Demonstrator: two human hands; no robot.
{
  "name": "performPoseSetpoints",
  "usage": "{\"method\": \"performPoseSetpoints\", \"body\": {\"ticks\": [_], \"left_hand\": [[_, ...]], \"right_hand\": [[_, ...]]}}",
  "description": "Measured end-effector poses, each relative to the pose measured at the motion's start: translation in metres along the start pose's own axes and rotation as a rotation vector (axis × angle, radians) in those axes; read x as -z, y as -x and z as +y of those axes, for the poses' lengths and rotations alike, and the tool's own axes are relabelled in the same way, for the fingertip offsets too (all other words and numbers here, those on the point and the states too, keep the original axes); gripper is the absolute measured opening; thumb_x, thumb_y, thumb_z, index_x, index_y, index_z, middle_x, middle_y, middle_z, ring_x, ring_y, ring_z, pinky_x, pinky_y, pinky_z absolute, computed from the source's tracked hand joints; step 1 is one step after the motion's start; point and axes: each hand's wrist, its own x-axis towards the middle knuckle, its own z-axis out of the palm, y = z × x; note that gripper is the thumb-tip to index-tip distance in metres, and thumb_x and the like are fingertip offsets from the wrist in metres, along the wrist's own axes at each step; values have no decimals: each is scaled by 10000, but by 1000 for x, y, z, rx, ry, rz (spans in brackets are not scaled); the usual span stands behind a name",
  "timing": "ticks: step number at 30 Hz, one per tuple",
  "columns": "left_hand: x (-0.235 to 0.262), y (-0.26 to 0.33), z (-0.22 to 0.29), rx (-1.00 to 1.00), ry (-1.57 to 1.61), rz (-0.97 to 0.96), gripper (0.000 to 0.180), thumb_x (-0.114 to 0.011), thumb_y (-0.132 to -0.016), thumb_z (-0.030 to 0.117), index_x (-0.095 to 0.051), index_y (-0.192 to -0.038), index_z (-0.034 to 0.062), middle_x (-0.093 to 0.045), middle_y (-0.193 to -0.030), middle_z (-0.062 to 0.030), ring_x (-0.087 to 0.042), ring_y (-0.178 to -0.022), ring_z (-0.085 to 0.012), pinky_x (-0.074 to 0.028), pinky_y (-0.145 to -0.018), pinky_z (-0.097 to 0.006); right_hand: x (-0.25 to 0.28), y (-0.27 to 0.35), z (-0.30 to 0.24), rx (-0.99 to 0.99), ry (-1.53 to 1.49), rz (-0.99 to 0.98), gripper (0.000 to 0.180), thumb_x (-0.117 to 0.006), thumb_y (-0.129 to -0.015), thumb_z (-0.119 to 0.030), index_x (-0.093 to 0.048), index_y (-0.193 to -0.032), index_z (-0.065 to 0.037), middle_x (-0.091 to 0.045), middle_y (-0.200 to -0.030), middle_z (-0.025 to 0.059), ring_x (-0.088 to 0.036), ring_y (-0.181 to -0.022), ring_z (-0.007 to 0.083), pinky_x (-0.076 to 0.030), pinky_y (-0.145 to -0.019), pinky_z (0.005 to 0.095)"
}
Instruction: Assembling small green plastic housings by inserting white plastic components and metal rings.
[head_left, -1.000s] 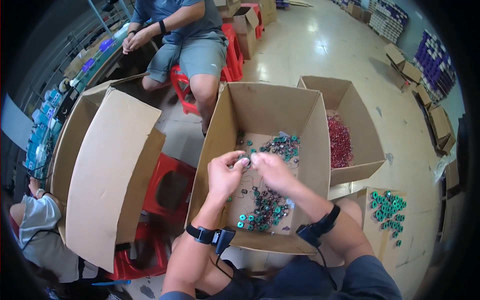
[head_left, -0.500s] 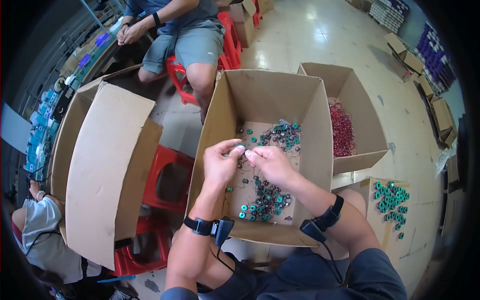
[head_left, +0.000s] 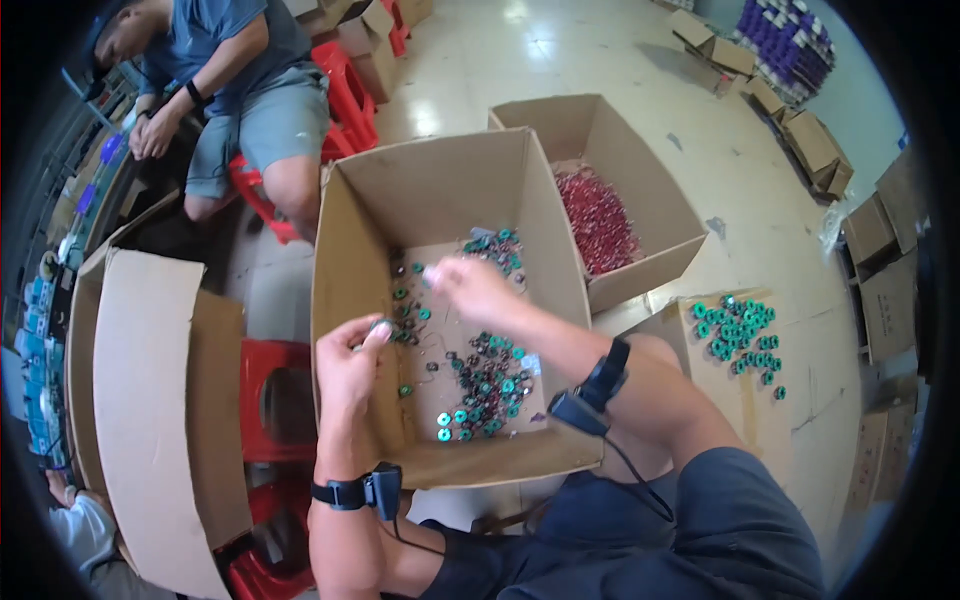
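Observation:
A large open cardboard box (head_left: 455,160) stands in front of me, with small green-and-dark ring-shaped parts (head_left: 490,385) with thin wires lying loose on its bottom. Over its left side, my left hand (head_left: 346,362) pinches one small round part (head_left: 383,327) between thumb and fingers. My right hand (head_left: 475,288) is farther in over the middle of the box, blurred by motion. Its fingertips are pressed together; what is between them, if anything, is too blurred to make out. More ring-shaped parts (head_left: 500,247) lie beyond it, near the far wall.
A second box (head_left: 650,190) at the right holds reddish scraps (head_left: 600,225). Green ring parts (head_left: 740,330) sit in a group on a closed carton (head_left: 720,405). Left are an empty-looking tall carton (head_left: 145,400) and red stools (head_left: 272,400). A seated person (head_left: 260,130) is at the upper left.
My hands, together over the box before, are now apart. The left has drawn back toward me with the round part; the right has moved away from it. The view has shifted to the right.

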Motion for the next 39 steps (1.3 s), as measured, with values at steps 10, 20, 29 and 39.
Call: {"method": "performPoseSetpoints", "body": {"ticks": [10,20,29,39], "left_hand": [[-5,7,-7,197,222,-127,183,-695,-895,178,-715,-1004,33,-726,-868,-28,-459,-507,-17,-368,-435,-165],[-20,10,6,153,260,-265,181,-665,-929,276,-666,-884,101,-558,-634,66,-440,-472,-19,-286,-403,-159],[-13,5,4,243,638,-287,328,-539,-940,86,-522,-1247,-27,-644,-1094,-131,-592,-832,-159,-473,-730,-255],[-21,5,10,292,656,-318,383,-495,-919,-11,-478,-1297,-65,-627,-1155,-179,-605,-866,-182,-497,-752,-290]], "right_hand": [[95,-33,11,-146,705,544,602,-626,-895,-348,-449,-1359,-8,-451,-1340,216,-465,-1212,381,-400,-978,506],[8,30,-37,573,120,-199,354,-783,-703,-175,-685,-1031,-85,-639,-928,124,-640,-878,327,-522,-775,416],[4,29,-24,60,100,-59,360,-794,-697,-207,-688,-1001,-43,-703,-950,164,-682,-905,319,-532,-836,388],[90,-107,141,-931,-976,137,205,-540,-947,-186,-504,-987,12,-590,-846,120,-615,-723,209,-559,-614,295]]}}
